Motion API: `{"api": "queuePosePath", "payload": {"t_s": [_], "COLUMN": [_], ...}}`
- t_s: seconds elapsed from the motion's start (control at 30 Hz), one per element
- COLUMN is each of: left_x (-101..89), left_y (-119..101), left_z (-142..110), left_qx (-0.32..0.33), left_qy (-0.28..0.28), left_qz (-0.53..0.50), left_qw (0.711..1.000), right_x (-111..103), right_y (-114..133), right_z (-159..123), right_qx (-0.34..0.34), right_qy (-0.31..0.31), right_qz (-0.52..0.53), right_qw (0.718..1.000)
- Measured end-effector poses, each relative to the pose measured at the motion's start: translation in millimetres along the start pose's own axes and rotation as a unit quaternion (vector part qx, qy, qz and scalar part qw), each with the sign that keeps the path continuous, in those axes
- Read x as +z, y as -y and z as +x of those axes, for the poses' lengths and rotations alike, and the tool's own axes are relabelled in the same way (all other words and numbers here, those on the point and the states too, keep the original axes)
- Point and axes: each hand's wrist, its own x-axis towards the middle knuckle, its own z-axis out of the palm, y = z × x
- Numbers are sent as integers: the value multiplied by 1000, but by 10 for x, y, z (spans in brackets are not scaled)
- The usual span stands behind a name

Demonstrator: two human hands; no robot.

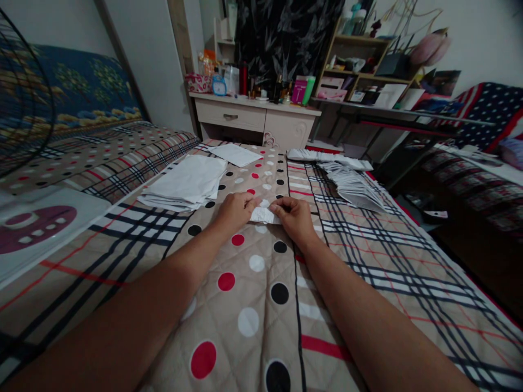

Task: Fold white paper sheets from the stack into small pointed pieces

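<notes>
A small folded piece of white paper (265,216) is stretched between my two hands, low over the bedspread (257,294). My left hand (235,209) pinches its left end, thumb and fingers closed. At the other end, my right hand (296,218) grips it the same way. To the left of my hands lies a stack of white paper sheets (186,182), with a single sheet (236,154) beyond it. On the right side rests a row of folded white papers (353,185), and behind that a long white folded strip (329,159).
A pale dresser (232,117) with bottles and boxes on top stands past the far edge of the bed. A shelf unit (359,76) is at the back right. Part of a fan guard (51,98) shows at the left, above a white surface with a purple pattern (36,226).
</notes>
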Motion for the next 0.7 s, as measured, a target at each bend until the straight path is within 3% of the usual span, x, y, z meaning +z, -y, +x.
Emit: {"api": "queuePosePath", "payload": {"t_s": [0.13, 0.23, 0.4, 0.53, 0.6, 0.7], "left_x": [20, 52, 38, -20, -38, -45], "left_y": [-21, -65, -17, 91, 98, 39], "left_z": [-19, -14, 8, 5, -4, -25], "left_qx": [-2, -15, -26, -21, -18, 21], "left_qy": [76, 101, 57, 15, 6, 44], "left_qz": [-17, -28, 21, 35, -21, -153], "left_qw": [997, 994, 998, 999, 1000, 987], "right_x": [19, 27, 5, -19, -30, -50], "right_y": [3, 22, 18, -33, -52, -64], "right_z": [-17, -19, -11, 21, 42, 67], "right_qx": [-55, -74, -55, -2, 32, 66], "right_qy": [35, 42, 27, 23, 11, -1], "right_qz": [-67, -88, -65, -29, 5, 46], "right_qw": [996, 992, 996, 999, 999, 997]}}
